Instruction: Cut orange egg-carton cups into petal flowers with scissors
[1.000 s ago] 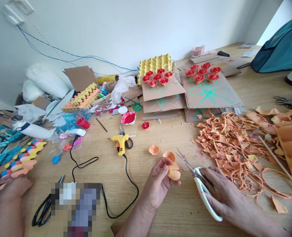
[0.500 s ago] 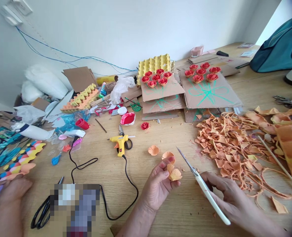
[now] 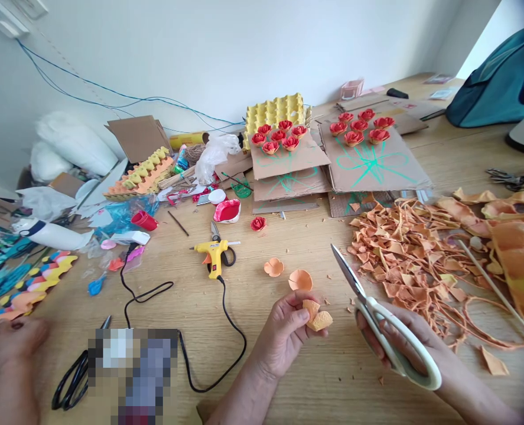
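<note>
My left hand [image 3: 288, 327] pinches an orange egg-carton cup [image 3: 319, 319] cut into petal shapes, holding it above the table. White-handled scissors [image 3: 388, 330] are in my right hand [image 3: 403, 342], with the blades pointing up and away and looking closed; my fingers wrap the handles. Just beyond my left hand two more orange petal cups lie on the wood, a nearer cup [image 3: 300, 280] and a farther cup [image 3: 273, 267]. A heap of orange carton scraps [image 3: 403, 254] spreads to the right of the scissors.
A yellow glue gun [image 3: 215, 257] lies by black-handled scissors [image 3: 230, 255], its cord trailing forward. Red paper roses [image 3: 359, 126] stand on cardboard sheets [image 3: 372, 162] at the back. A red paint dish [image 3: 227, 211] sits nearby. Another person's hand [image 3: 20, 339] is at far left.
My right hand has turned the scissors, so the handle loops now show, and the blade tips have shifted right and up. My left hand has moved slightly right and down with the cup.
</note>
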Demonstrator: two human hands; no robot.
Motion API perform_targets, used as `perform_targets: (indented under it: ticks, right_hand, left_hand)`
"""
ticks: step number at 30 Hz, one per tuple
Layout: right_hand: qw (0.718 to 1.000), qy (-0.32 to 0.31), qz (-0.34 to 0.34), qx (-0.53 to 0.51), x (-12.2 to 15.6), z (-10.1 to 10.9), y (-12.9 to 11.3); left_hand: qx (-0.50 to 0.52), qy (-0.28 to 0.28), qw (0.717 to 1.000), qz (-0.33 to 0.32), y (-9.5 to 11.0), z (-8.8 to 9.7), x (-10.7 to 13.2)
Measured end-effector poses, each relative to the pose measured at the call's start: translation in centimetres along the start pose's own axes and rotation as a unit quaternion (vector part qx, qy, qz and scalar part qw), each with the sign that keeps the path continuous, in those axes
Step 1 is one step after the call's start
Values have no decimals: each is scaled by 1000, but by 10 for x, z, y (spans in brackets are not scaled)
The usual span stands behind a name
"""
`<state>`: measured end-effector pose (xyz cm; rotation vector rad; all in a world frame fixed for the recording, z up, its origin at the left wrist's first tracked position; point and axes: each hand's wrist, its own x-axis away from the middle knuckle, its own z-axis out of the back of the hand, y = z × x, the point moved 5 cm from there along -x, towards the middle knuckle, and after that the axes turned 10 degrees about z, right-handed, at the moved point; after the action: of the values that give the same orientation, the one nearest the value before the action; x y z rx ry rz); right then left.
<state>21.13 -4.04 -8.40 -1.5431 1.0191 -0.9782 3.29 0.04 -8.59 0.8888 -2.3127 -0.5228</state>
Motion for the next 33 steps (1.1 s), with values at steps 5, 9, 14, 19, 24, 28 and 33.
perform_targets:
  ticks: [5,9,14,19,24,28,33]
  right_hand:
    - [995,0,25,101,2,-2,-3]
    - [971,-12,75,225,3,-5,-11]
    - [975,-35,59,210,3,-10,-16]
    - [994,-95,-34,35,4,-16,-3]
    - [989,-118,-88,-25,8,-17,5]
    - [994,-60,-11,85,5,-9,-3]
    - [931,-44,99,348,3,-6,-15]
  left_hand:
    - [-98,43,991,-85,9,-5,3]
    - [-211,64,957,-188,21,-10,9]
    - [-248,83,941,-214,24,-7,12]
    - [-161,59,981,-93,15,-4,8]
    - [-115,-2,993,-3,6,-7,6]
    - [-123,60,990,-13,6,-2,5]
    - [-152,163,972,-77,13,5,5]
